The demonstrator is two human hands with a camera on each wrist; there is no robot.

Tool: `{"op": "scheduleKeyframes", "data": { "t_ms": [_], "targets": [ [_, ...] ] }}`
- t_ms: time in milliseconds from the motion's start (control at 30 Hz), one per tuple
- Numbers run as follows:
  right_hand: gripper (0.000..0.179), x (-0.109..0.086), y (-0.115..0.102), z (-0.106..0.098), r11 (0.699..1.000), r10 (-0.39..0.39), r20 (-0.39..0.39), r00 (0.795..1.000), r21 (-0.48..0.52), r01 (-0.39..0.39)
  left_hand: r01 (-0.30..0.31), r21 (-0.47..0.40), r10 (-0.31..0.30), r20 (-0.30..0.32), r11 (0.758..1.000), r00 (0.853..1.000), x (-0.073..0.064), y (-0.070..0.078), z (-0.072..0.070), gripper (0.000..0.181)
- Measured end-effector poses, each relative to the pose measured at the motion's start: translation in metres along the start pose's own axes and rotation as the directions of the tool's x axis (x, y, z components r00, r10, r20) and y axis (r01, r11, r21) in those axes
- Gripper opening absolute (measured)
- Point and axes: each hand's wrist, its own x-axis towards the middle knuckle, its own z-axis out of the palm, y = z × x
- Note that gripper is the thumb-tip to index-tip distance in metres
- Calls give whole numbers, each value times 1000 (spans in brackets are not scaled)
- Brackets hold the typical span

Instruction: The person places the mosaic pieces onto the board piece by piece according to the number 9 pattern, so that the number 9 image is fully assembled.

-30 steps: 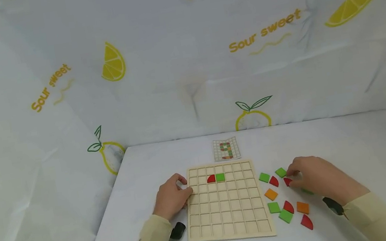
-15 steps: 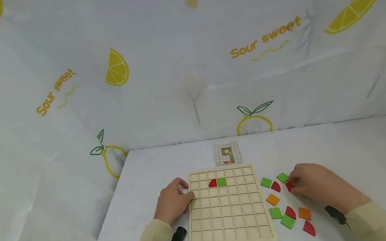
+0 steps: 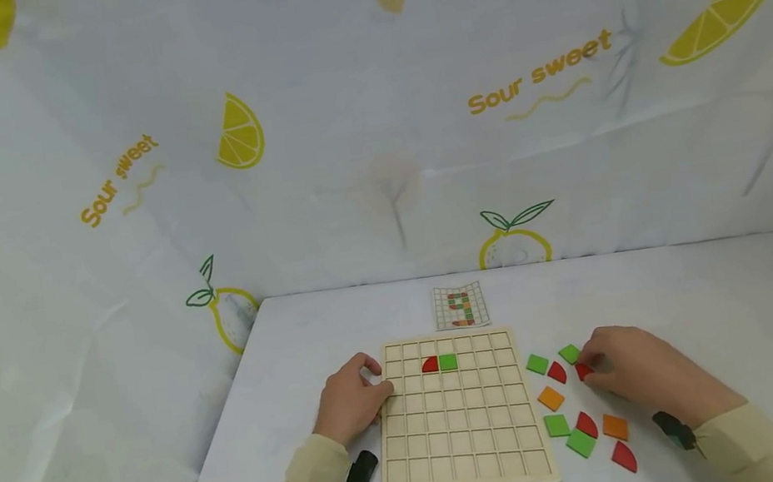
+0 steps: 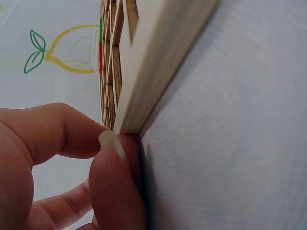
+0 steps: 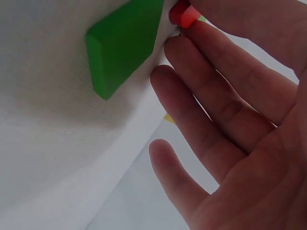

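Red quarter point(image 5: 183, 14): beyond the board's right edge, just beside a green tile point(image 3: 570, 353); you cannot tell whether it is off the tabletop point(image 3: 731, 304).
Right hand point(image 3: 635, 370): your fingers are narrow, pinching the red quarter.
Just changed: your right fingers have drawn in on the red quarter, which has barely shifted; it is in your grip but not on the board.
Board point(image 3: 463, 435): unchanged, with a seated red quarter point(image 3: 431, 365) and a seated green tile point(image 3: 448, 363) side by side in the second row from its far edge.
Left hand point(image 3: 353, 400): your fingers are narrow too, gripping the board's left edge.
Orange tile point(image 3: 551, 398): near the board's right edge, among other loose pieces.
Card point(image 3: 461, 307): near the tabletop's far edge.
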Motion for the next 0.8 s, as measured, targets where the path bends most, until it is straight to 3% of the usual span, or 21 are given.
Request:
{"op": "scheduleKeyframes", "data": {
  "t_ms": [567,800],
  "targets": [
    [24,7,-6,-10,1000,15,29,999,7,-15,23,1,-23,0,1000,1000,0,0,-1,23],
    [17,16,-23,-16,997,-80,-14,997,13,80,14,0,-14,2,1000,1000,3,1,1,23]
  ]
}}
